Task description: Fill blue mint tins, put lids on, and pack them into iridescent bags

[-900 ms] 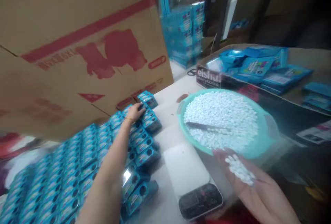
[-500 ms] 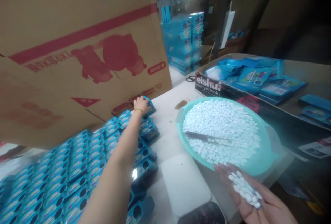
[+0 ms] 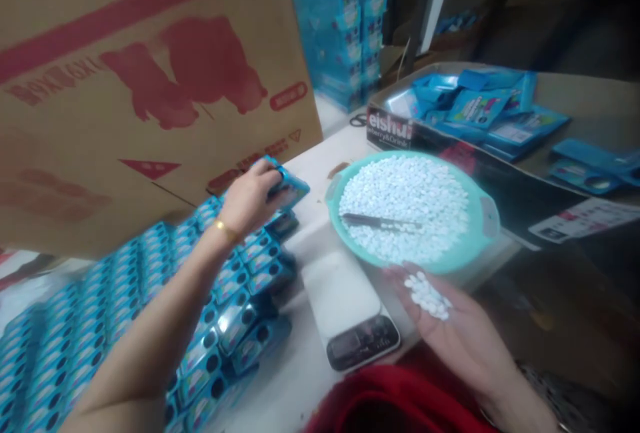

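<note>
My left hand (image 3: pixel 253 197) is closed round a small blue box (image 3: pixel 289 187), held just above the far end of a large heap of the same blue boxes (image 3: pixel 150 299). My right hand (image 3: pixel 450 326) lies palm up near the front edge, cupped under a little pile of white tablets (image 3: pixel 427 296). Right beyond its fingertips sits a teal basin (image 3: pixel 487 216) full of white tablets, with a dark knife-like tool (image 3: pixel 380 222) lying on them. A white kitchen scale (image 3: pixel 350 313) stands between the heap and my right hand.
A big brown cardboard carton with red print (image 3: pixel 150 79) towers behind the heap. A flat dark tray of blue packets (image 3: pixel 480 113) lies behind the basin. Stacked blue packs (image 3: pixel 345 33) stand at the back. Red cloth (image 3: pixel 395 406) fills the bottom edge.
My left hand has lifted one blue box off the far end of the heap and drawn it back toward me. My right hand, still holding tablets, sits closer to the basin in view.
</note>
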`<action>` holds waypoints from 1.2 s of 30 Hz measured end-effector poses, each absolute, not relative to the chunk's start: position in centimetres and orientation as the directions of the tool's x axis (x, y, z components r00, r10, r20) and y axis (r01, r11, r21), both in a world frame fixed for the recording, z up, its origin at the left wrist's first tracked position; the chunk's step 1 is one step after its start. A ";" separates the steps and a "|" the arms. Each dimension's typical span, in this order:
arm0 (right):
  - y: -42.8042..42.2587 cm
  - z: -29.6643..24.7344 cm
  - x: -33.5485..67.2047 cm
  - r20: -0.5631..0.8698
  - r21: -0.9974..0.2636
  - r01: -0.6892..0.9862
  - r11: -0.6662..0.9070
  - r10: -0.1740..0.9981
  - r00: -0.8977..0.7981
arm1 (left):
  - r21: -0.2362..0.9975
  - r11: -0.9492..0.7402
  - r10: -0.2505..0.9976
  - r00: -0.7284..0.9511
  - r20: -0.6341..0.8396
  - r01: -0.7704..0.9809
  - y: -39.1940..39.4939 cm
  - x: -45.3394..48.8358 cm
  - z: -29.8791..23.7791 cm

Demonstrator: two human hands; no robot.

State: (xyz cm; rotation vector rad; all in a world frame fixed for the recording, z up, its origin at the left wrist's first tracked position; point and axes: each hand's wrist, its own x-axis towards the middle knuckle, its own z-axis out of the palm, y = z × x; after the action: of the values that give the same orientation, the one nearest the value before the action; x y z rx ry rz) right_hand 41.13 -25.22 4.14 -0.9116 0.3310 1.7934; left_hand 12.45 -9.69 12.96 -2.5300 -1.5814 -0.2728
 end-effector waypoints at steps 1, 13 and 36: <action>-25.6 4.1 41.1 -0.708 -0.189 -0.888 -0.419 0.685 -0.172 | -0.007 -0.476 0.865 0.470 0.176 0.879 -12.1 13.7 12.8; -31.0 2.2 41.7 -0.644 -0.178 -0.860 -0.479 0.717 -0.266 | 0.089 -0.554 0.828 0.559 -0.044 0.828 -23.0 20.4 6.2; -36.2 -0.5 42.4 -0.823 -0.037 -0.764 -0.644 0.454 -0.343 | 0.508 -0.464 0.767 0.616 -0.178 0.726 -34.5 29.6 1.3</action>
State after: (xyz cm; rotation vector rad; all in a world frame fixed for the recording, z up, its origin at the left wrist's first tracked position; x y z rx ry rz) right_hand 42.37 -36.22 -0.55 -1.0931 0.4625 2.0397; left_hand 29.56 -34.54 1.30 -3.2969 -1.6839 -0.1450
